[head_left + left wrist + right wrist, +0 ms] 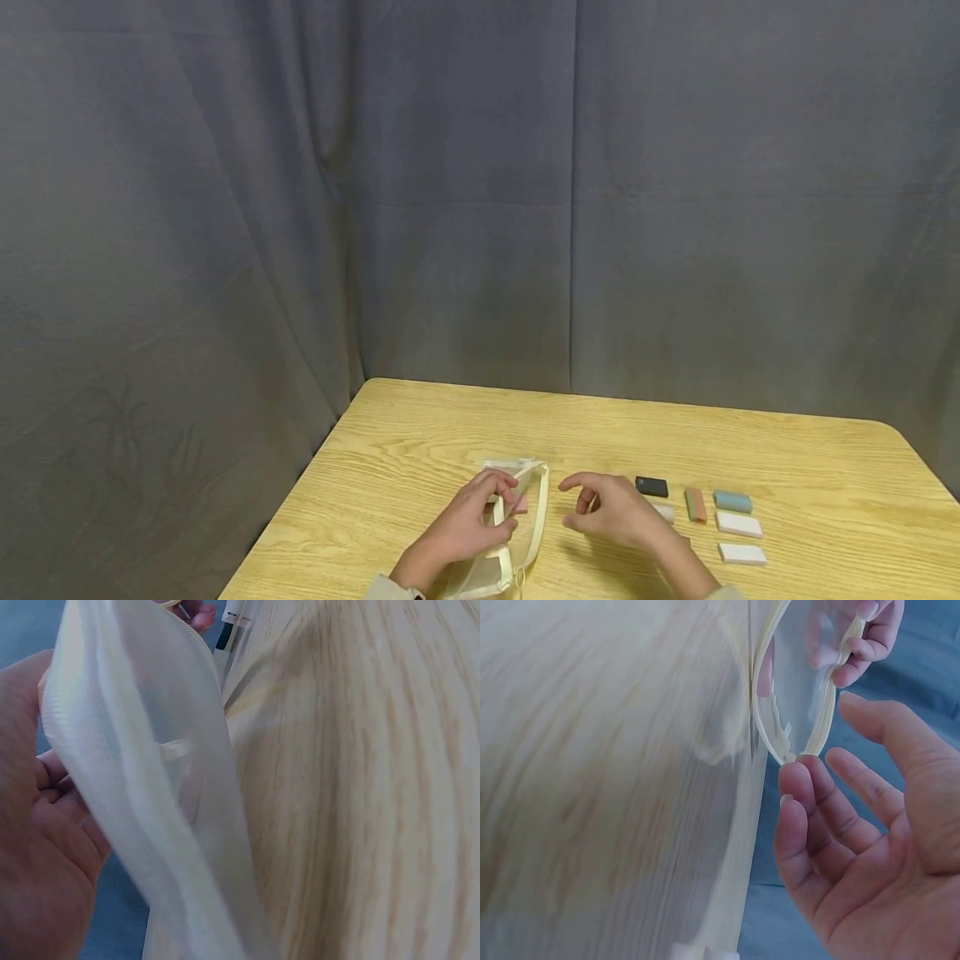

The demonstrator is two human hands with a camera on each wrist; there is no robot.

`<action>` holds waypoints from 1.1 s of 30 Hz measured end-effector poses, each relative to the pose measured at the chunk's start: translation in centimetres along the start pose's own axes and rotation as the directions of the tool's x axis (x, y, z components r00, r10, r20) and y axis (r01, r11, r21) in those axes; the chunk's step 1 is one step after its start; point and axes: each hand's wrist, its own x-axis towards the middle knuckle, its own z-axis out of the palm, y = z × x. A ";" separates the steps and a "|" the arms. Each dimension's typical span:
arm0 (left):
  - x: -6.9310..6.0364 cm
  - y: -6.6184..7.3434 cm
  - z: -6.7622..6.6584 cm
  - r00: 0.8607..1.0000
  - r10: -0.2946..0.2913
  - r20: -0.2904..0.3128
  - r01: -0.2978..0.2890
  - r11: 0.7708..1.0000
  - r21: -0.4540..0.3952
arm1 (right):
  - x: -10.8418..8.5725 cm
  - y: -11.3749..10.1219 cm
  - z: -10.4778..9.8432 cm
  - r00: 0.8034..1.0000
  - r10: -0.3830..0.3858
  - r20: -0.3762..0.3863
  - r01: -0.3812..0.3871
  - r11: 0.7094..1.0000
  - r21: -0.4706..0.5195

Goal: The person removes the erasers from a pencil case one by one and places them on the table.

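Note:
A see-through mesh zip pouch [534,525] with cream edging stands on the table, its mouth spread apart. My left hand [468,521] grips one side of that mouth between thumb and fingers. In the left wrist view the pale mesh [150,787] hides part of the hand [52,825]. A small pink block [521,504] shows inside the pouch. Just right of the opening hovers my right hand [615,512], with thumb and fingers apart and loosely bent. Nothing shows between the right hand's fingers [829,814] in the right wrist view.
Right of my right hand lie several small blocks, perhaps erasers: black [652,487], green and orange [696,505], blue [732,501], and two white [738,524]. A pale one [664,512] is partly covered by my wrist. Grey curtains [465,208] hang behind the wooden table [420,417].

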 end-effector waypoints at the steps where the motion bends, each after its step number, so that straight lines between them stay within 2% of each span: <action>1: 0.0 0.0 0.0 1.000 0.006 -0.002 -0.006 1.000 -0.001 | 0.1 0.0 0.1 1.000 -0.004 0.001 0.004 1.000 -0.003; 7: 0.0 -0.1 0.0 0.999 0.034 -0.017 -0.034 0.999 0.006 | 1.1 -0.1 0.9 1.000 -0.029 0.007 0.029 0.999 -0.022; 12: 0.1 0.0 0.0 1.000 0.025 -0.018 -0.025 1.000 0.000 | 1.9 -0.3 1.6 0.999 -0.033 0.013 0.033 0.999 -0.038; 20: 0.1 0.1 0.1 1.000 0.020 -0.018 -0.020 0.999 -0.030 | 2.6 -0.8 2.4 0.999 -0.019 0.026 0.020 0.998 -0.063; 28: 0.2 0.0 0.2 1.000 0.012 -0.017 -0.012 1.000 -0.026 | 3.5 -0.9 3.2 0.999 0.017 0.043 -0.013 0.996 -0.088; 33: 0.2 0.0 0.1 0.999 0.026 -0.028 -0.026 1.000 -0.004 | 3.9 -1.0 3.6 0.998 0.042 0.047 -0.036 0.993 -0.111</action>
